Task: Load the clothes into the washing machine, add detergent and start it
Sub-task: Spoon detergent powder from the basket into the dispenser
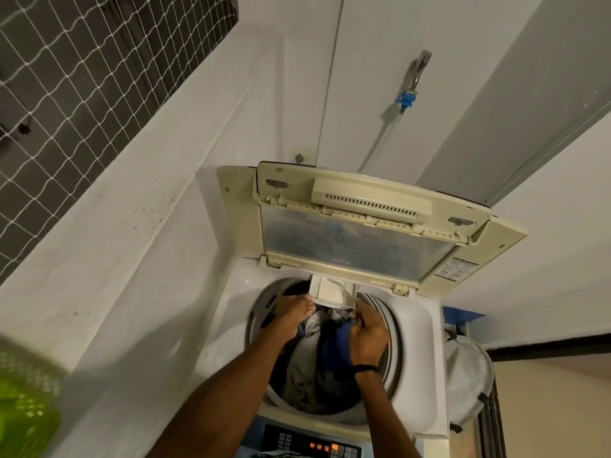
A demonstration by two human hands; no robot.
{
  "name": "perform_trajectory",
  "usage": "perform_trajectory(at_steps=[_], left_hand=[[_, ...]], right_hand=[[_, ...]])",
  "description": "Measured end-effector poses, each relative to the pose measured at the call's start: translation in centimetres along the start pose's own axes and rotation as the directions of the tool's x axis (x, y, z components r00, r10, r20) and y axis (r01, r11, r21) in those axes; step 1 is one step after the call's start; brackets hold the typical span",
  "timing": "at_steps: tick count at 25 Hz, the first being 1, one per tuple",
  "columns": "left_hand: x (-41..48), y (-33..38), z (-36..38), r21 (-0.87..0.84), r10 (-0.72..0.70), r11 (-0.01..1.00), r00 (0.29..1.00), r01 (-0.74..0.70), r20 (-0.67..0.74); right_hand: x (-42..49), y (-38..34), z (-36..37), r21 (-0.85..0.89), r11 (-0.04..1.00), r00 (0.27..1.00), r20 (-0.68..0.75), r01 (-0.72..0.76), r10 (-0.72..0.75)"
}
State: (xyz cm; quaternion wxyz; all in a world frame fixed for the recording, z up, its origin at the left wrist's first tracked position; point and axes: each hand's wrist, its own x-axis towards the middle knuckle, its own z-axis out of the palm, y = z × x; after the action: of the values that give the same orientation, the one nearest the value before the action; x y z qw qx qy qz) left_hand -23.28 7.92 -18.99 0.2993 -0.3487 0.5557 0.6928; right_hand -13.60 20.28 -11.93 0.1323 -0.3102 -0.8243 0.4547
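The top-loading washing machine (416, 328) stands with its lid (360, 239) folded up and back. Grey and blue clothes (310, 358) fill the drum. A beige detergent drawer (330, 292) sticks out from the back rim over the drum. My left hand (292, 314) reaches over the clothes and holds the drawer's front left corner. My right hand (367, 328), with a black band on the wrist, has its fingers curled at the drawer's front right corner. No detergent container shows in either hand.
The control panel (317, 444) with lit orange indicators lies at the front edge. A green plastic basket (29, 408) is blurred at lower left. A grey laundry bag (469, 381) hangs right of the machine. A tap with a blue connector (406, 99) and a socket (302, 156) are on the back wall.
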Motion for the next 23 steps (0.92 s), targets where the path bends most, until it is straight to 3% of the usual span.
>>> perform_trajectory(at_steps=[3,10,14,17,20,23], left_hand=[[-0.6,-0.2,0.2,-0.008,0.012,1.000,1.000,-0.012,0.004],[-1.1,0.2,0.3,0.032,-0.009,0.999,1.000,0.009,0.016],[-2.2,0.5,-0.5,0.043,0.007,0.999,1.000,-0.007,0.002],[-4.2,0.9,-1.6,0.081,0.079,0.993,0.997,-0.081,0.027],[-8.1,2.3,-3.4,0.089,0.221,0.971,0.975,-0.221,0.018],[-13.3,3.7,-6.5,0.343,0.525,0.799,0.851,-0.494,0.004]], right_hand=[[0.4,0.8,0.8,-0.129,0.992,0.997,0.076,0.008,0.002],[-0.4,0.3,-0.4,-0.084,0.996,1.000,0.027,-0.002,0.004],[0.5,2.1,-0.6,0.131,0.969,0.976,-0.031,-0.209,0.214],[-0.1,0.2,-2.0,0.423,0.823,0.921,0.089,-0.379,0.379],[-1.4,-2.6,-3.3,0.559,0.690,0.882,0.194,-0.459,0.429],[-3.1,-5.6,-3.8,0.635,0.549,0.835,0.341,-0.544,0.432]])
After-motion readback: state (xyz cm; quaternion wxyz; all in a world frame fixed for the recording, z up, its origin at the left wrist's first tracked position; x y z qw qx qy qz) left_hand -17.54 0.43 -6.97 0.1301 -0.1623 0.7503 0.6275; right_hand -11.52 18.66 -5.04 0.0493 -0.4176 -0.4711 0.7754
